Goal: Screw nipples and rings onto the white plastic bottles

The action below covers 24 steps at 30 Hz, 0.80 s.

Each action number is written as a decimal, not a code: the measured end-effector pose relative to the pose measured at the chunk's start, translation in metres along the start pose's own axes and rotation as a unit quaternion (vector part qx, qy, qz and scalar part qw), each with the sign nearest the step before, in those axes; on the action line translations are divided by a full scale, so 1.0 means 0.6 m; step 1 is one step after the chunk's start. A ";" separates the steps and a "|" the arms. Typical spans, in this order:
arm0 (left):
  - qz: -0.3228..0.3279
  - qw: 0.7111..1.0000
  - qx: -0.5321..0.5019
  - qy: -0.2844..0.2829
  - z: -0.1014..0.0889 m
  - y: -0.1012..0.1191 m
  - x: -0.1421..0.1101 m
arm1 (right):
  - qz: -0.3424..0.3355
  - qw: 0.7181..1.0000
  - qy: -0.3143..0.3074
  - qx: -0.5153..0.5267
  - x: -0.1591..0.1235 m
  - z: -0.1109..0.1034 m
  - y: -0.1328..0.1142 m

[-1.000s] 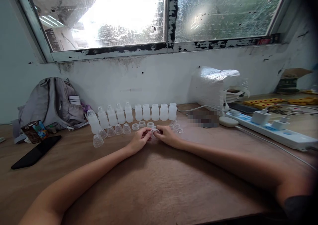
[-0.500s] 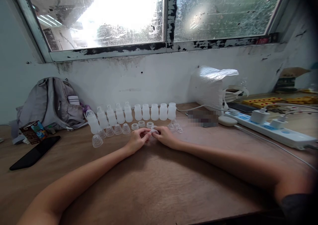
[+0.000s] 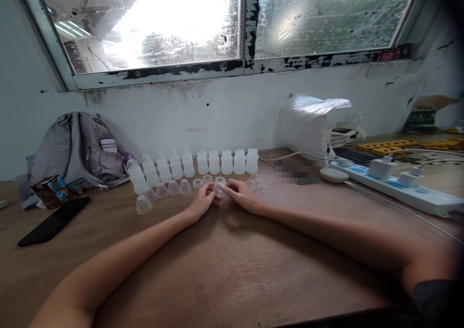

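Observation:
Between my left hand (image 3: 201,201) and my right hand (image 3: 243,195) is a small translucent bottle collar ring (image 3: 219,188), pinched in the fingertips of both. Its finer details are too small to make out. Just behind it, whitish bottle collar rings (image 3: 197,183) lie on the table. Several frosted baby bottles (image 3: 226,163) without tops stand in a row farther back. To their left, several baby bottles (image 3: 137,179) carry nipple tops. Clear dome caps (image 3: 143,204) sit in front of those. Thin clear rings (image 3: 263,189) lie beyond my right hand.
On the left are a grey backpack (image 3: 78,149), a small drink carton (image 3: 49,192) and a black phone (image 3: 54,222). A white power strip (image 3: 395,188) with plugs and cables runs along the right. A white plastic bag (image 3: 308,130) leans against the wall.
My fingers have shifted around the collar ring, and more of it now shows between them. My right hand's fingers have drawn slightly back. The view has moved a little.

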<state>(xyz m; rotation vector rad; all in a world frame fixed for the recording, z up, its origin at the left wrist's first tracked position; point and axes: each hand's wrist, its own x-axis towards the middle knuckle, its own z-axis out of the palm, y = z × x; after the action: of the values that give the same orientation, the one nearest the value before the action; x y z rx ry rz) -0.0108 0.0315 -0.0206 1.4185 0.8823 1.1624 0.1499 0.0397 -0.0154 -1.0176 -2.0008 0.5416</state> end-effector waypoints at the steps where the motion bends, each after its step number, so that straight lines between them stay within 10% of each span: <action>1: -0.016 1.000 -0.020 0.019 -0.001 -0.001 0.002 | -0.005 1.000 -0.003 0.026 -0.003 -0.002 -0.004; 24: -0.011 1.000 -0.013 -0.018 -0.002 0.005 -0.002 | 0.025 0.997 0.010 0.076 -0.006 0.001 0.000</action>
<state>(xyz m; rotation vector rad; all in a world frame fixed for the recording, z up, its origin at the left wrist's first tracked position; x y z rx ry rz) -0.0127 0.0299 -0.0176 1.4009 0.8516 1.1259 0.1508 0.0367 -0.0173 -0.9776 -1.8889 0.6964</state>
